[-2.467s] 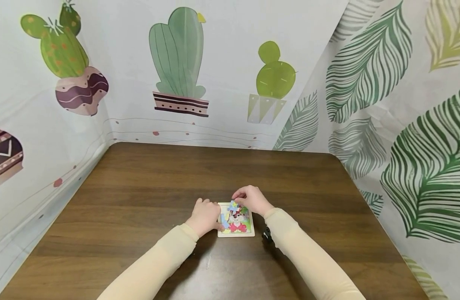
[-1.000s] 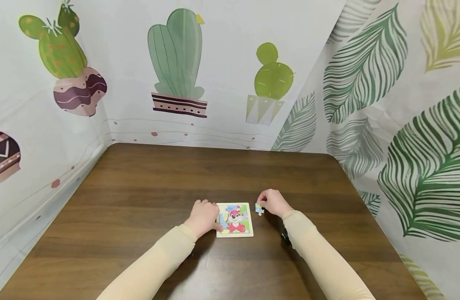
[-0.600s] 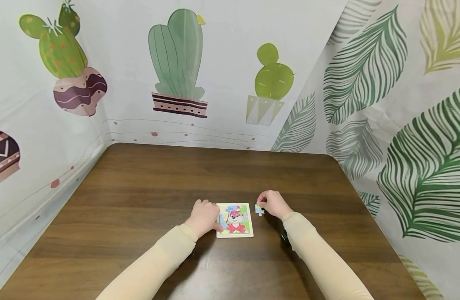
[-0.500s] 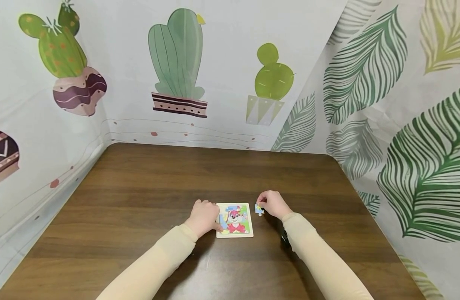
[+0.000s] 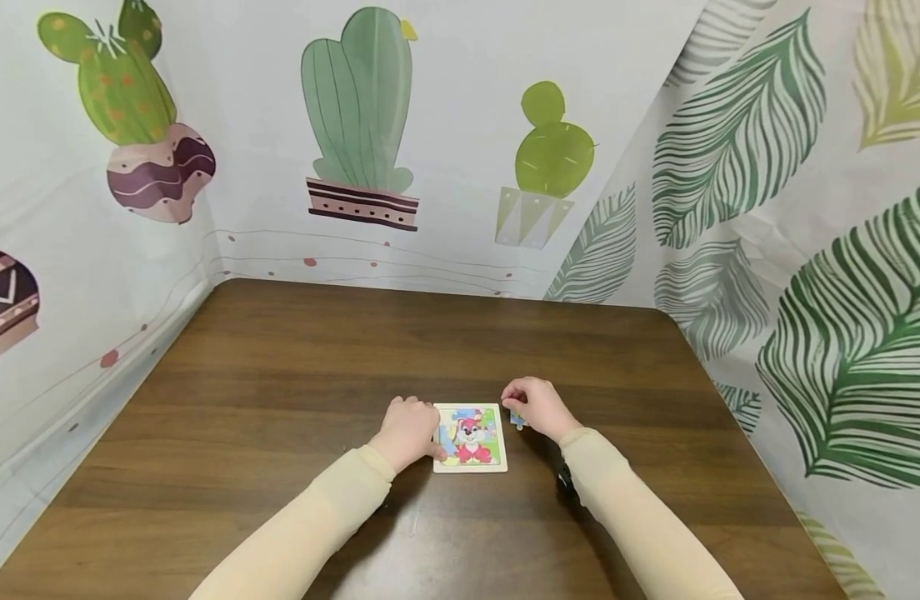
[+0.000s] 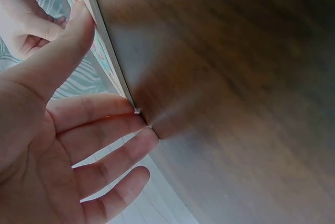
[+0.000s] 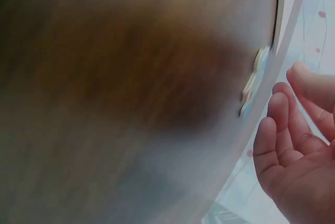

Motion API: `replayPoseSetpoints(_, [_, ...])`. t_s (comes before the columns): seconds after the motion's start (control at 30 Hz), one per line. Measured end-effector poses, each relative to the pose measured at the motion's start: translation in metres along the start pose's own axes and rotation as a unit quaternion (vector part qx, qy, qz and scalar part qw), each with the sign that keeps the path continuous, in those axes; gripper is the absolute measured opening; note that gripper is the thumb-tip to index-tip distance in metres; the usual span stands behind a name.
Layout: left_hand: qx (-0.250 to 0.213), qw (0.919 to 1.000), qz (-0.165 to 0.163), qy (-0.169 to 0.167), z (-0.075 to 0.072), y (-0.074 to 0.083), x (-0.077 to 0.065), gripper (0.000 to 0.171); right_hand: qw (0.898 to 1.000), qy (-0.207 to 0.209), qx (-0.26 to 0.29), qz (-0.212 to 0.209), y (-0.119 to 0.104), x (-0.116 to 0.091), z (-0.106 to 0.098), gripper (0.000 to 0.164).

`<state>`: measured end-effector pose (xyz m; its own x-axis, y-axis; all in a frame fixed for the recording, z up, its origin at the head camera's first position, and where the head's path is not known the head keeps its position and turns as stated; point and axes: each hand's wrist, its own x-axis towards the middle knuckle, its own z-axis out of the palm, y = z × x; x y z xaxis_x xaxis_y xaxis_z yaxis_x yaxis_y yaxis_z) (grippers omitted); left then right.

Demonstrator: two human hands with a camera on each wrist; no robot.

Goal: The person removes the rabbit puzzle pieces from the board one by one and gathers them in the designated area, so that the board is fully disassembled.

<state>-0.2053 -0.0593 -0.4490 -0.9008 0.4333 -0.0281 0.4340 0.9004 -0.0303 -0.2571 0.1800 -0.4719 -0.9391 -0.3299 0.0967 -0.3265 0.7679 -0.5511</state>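
Observation:
A small jigsaw puzzle in a pale square frame lies flat near the middle of the table, showing a red cartoon animal. My left hand holds its left edge. In the left wrist view the thumb lies over the frame's rim, with the fingertips against its side. Just right of the frame a loose blue puzzle piece rests on the table, partly covered by my right hand. In the right wrist view the fingers are loosely bent beside the piece, with a gap between, holding nothing.
The brown wooden table stretches around the puzzle on all sides. Behind it hangs a pale cloth printed with cacti and leaves. A dark band shows under the right wrist.
My right hand carried the blue piece from over the puzzle's top to the table at the right. Now its fingers have let go and shifted slightly left. The left hand has stayed put.

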Motion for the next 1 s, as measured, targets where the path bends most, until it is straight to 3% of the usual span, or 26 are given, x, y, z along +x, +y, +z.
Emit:
replayPoseSetpoints(0.37, [0.0, 1.0, 0.002, -0.002, 0.0, 0.0, 0.0, 0.049, 0.998, -0.04, 0.021, -0.052, -0.023, 0.006, 0.015, 0.005])
replayPoseSetpoints(0.57, [0.007, 1.0, 0.0, 0.0, 0.0, 0.001, 0.0, 0.053, 0.996, -0.06, 0.025, -0.061, -0.036, 0.007, 0.022, 0.013])
replayPoseSetpoints(0.8, [0.012, 0.9999, 0.002, 0.005, -0.001, 0.001, -0.001, 0.051, 0.992, -0.082, -0.022, -0.096, -0.046, 0.006, 0.029, 0.026])
replayPoseSetpoints(1.0, [0.011, 0.9999, 0.003, 0.008, -0.001, 0.002, -0.001, 0.051, 0.988, -0.095, -0.058, -0.108, -0.05, 0.004, 0.031, 0.024])
